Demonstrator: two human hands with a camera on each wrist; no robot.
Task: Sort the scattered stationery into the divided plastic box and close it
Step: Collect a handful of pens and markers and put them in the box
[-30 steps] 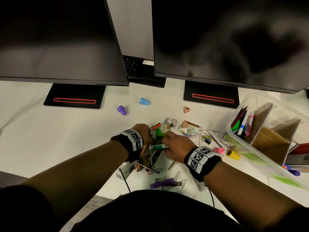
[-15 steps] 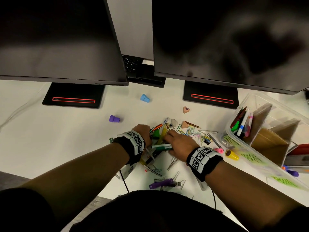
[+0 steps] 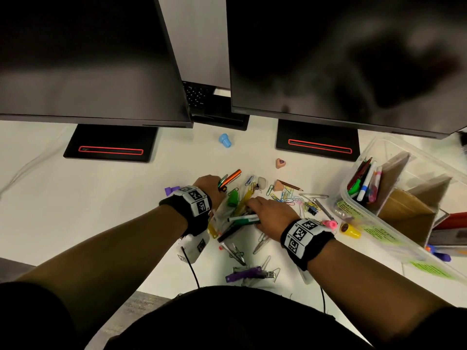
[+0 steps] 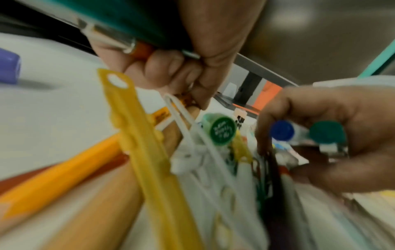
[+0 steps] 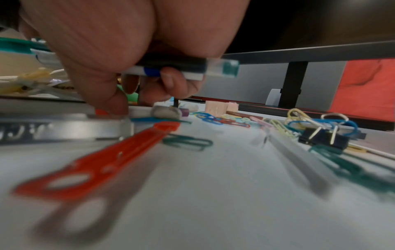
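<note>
The left hand [image 3: 209, 184] is clenched round an orange pen [image 3: 232, 177] and a green one beside it; both pens stick out past the fingers toward the monitors [image 3: 328, 59]. The right hand [image 3: 267, 214] grips a bundle of markers [image 3: 243, 219], white-barrelled with green and blue end caps, fingers curled round them and the fingertips down in the pile. Both hands work low over the desk [image 3: 75, 198], close together.

The stationery pile lies between and around the hands: a yellow strip [image 4: 136, 135] with a punched hole, a green cap [image 3: 233, 198], coloured paper clips [image 3: 286, 195], a black binder clip [image 5: 322, 137], a short brown pencil [image 3: 289, 185], a red flat strip [image 5: 102, 160] and a purple item [image 3: 243, 272] nearest the body. Well apart from the pile lie a blue cap [image 3: 225, 140], a purple cap [image 3: 170, 190] just beside the left wrist, and a small pink eraser [image 3: 280, 163].

The box [image 3: 358, 218] stands open at the right edge of the desk. It is clear plastic, with brown card dividers and green labels on its near wall. Its end compartment holds upright pens [image 3: 364, 183]. A pink cap [image 3: 329, 224] and a yellow cap [image 3: 350, 230] lie just beside its near wall.
</note>
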